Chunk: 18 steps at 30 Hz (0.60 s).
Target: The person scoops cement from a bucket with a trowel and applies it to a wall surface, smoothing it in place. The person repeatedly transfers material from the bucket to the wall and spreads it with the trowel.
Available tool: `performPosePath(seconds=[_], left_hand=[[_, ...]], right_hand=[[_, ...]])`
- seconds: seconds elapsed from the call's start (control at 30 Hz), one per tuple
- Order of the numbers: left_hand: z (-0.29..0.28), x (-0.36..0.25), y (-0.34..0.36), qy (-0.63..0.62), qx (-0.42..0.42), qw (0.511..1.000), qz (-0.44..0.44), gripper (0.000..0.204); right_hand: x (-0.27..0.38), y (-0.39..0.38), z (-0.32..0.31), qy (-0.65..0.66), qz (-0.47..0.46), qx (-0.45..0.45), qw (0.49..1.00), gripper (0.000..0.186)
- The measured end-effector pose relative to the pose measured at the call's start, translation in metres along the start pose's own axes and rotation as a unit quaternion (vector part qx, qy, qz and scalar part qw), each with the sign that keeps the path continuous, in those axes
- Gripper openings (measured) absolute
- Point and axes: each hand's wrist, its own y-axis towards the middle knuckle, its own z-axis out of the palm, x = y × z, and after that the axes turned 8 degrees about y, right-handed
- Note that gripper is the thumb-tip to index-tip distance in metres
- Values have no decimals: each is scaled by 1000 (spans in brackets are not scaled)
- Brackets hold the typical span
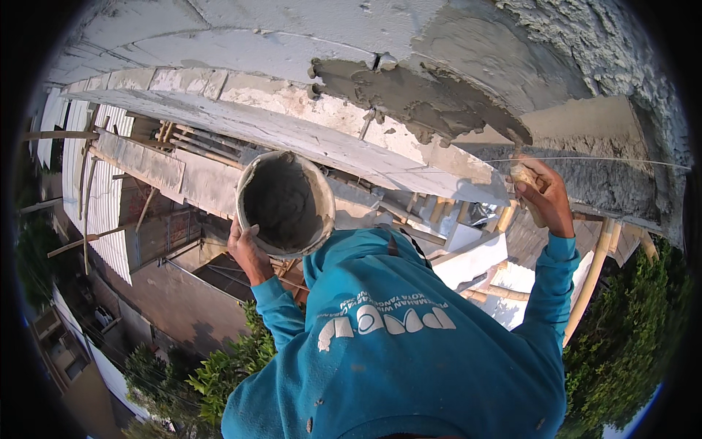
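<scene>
My left hand [250,250] grips the rim of a round bucket [327,192], its thumb over the edge. Wet grey mortar [284,205] lies inside the bucket. On the right, my right hand [542,192] is closed around the pale handle of a trowel [522,174]. The trowel's mortar-smeared blade is up at the wall's lower edge and hard to tell from the mortar around it. A dark patch of fresh mortar [409,95] spreads over the light block wall [278,55], left of the trowel.
A thin string [614,159] runs across near my right hand. Rough grey render [614,51] covers the upper right wall. Below are bamboo poles [591,282], wooden planks [175,175], corrugated roofing sheets [99,197] and green trees [621,336], well beneath me.
</scene>
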Motion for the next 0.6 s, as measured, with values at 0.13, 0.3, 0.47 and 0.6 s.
performPosePath(seconds=[0.13, 0.3, 0.47, 0.6], left_hand=[[14, -8, 0, 16, 14, 1000, 0, 60], [16, 3, 9, 12, 25, 1000, 2, 62], [36, -9, 3, 20, 6, 1000, -23, 56], [37, -12, 4, 36, 20, 999, -15, 54]], right_hand=[[6, -36, -14, -28, -55, -41, 997, 52], [-63, -58, 1, -86, -115, -153, 978, 36], [-182, -106, 76, 46, -79, -308, 947, 22], [-218, -134, 102, -231, -143, -205, 940, 24]])
